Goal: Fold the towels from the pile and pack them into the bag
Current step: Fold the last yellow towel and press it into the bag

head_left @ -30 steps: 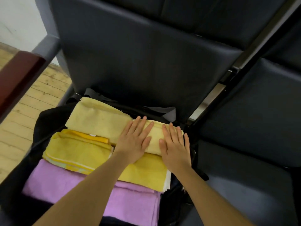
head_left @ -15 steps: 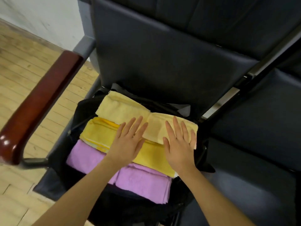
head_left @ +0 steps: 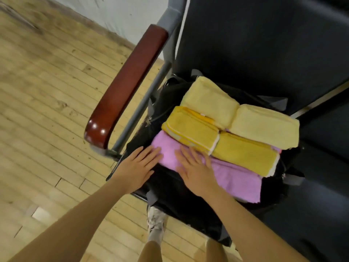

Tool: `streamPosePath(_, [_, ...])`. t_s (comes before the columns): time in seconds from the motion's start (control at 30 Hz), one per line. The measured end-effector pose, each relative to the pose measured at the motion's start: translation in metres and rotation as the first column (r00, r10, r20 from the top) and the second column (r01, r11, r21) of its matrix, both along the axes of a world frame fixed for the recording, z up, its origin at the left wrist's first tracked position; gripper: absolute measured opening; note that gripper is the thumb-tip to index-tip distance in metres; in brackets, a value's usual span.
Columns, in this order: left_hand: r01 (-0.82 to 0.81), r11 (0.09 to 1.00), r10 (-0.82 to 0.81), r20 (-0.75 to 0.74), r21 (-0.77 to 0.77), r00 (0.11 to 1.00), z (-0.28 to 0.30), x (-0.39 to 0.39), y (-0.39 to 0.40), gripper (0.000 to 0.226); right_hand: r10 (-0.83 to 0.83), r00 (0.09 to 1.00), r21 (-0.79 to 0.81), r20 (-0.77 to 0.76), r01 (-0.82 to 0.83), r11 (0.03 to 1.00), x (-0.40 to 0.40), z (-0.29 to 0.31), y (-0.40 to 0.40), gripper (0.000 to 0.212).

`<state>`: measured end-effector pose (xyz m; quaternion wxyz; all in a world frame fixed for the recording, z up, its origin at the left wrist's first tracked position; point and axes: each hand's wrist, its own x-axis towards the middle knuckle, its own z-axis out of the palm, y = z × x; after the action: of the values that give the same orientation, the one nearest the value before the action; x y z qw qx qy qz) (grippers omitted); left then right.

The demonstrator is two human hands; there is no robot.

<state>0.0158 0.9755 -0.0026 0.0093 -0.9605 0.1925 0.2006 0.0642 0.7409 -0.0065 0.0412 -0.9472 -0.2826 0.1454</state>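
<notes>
An open black bag (head_left: 181, 203) sits on a dark chair seat and holds folded towels. Two pale yellow towels (head_left: 264, 127) lie side by side at the far edge. Two darker yellow towels (head_left: 243, 156) lie in front of them. A pink towel (head_left: 236, 176) lies nearest me, partly under the yellow ones. My left hand (head_left: 137, 167) rests flat at the bag's left edge, fingertips touching the pink towel's corner. My right hand (head_left: 196, 169) lies flat on the pink towel, fingers spread. Neither hand grips anything.
A dark chair back (head_left: 264, 44) rises behind the bag. A red-brown wooden armrest (head_left: 128, 82) on a grey metal frame runs along the left. Wooden floor (head_left: 47, 110) lies beyond it. My shoe (head_left: 155, 224) shows below the bag.
Both hands have drawn back from the pale yellow towels to the pink towel at the near left. The view has swung left, showing more floor and armrest.
</notes>
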Motion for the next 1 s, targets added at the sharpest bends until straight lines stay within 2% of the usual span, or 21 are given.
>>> streamPosePath(0.13, [0.0,0.997,0.003,-0.043,0.077,0.999,-0.01,-0.021,0.025,0.068,-0.049,0.998,-0.109,0.03,0.052,0.993,-0.005,-0.013,0.007,0.049])
streamPosePath(0.17, [0.021,0.994,-0.021,-0.002,0.11,1.0,-0.015,-0.026,0.026,0.074,-0.055,0.997,-0.112,0.045,0.06,0.992,-0.003,-0.014,0.009,0.049])
streamPosePath(0.27, [0.048,0.989,-0.043,-0.037,0.139,0.998,-0.024,-0.032,0.025,0.088,-0.075,0.994,-0.09,0.082,0.082,0.993,-0.006,-0.019,0.013,0.049])
streamPosePath(0.3, [0.067,0.989,-0.07,0.02,0.131,0.997,-0.022,-0.029,0.021,0.086,-0.094,0.992,-0.083,0.079,0.1,0.991,-0.01,-0.019,0.015,0.049])
streamPosePath(0.43, [0.17,0.98,-0.189,0.206,0.104,0.96,-0.019,-0.021,-0.004,0.05,-0.151,0.984,0.015,0.093,0.15,0.989,-0.013,-0.024,0.015,0.048])
streamPosePath(0.5, [0.204,0.973,-0.223,0.202,0.109,0.954,-0.018,-0.018,-0.019,0.036,-0.102,0.985,0.057,0.136,0.095,0.994,-0.005,-0.02,0.012,0.046])
streamPosePath(0.57, [0.213,0.973,-0.228,0.227,0.088,0.947,-0.018,-0.016,-0.03,0.026,-0.086,0.975,0.127,0.205,0.061,0.99,0.003,-0.013,0.008,0.042])
streamPosePath(0.67, [0.242,0.968,-0.25,0.273,0.062,0.929,-0.023,-0.015,-0.041,0.021,-0.205,0.96,0.289,0.193,0.144,0.947,-0.003,-0.003,0.004,0.035])
streamPosePath(0.73, [0.228,0.972,-0.233,0.232,0.05,0.944,-0.03,-0.015,-0.047,0.028,-0.285,0.952,0.329,0.113,0.235,0.915,-0.022,-0.002,0.001,0.03])
streamPosePath(0.83, [0.223,0.97,-0.229,0.068,0.093,0.971,-0.045,-0.028,-0.041,0.049,-0.298,0.954,0.304,0.028,0.276,0.912,-0.059,-0.01,-0.008,0.024])
streamPosePath(0.9, [0.219,0.969,-0.223,0.018,0.111,0.975,-0.053,-0.038,-0.033,0.055,-0.268,0.962,0.236,0.048,0.249,0.939,-0.078,-0.02,-0.015,0.027])
streamPosePath(1.0, [0.208,0.973,-0.208,-0.009,0.1,0.978,-0.058,-0.043,-0.032,0.056,-0.234,0.971,0.053,0.055,0.231,0.972,-0.097,-0.04,-0.02,0.041])
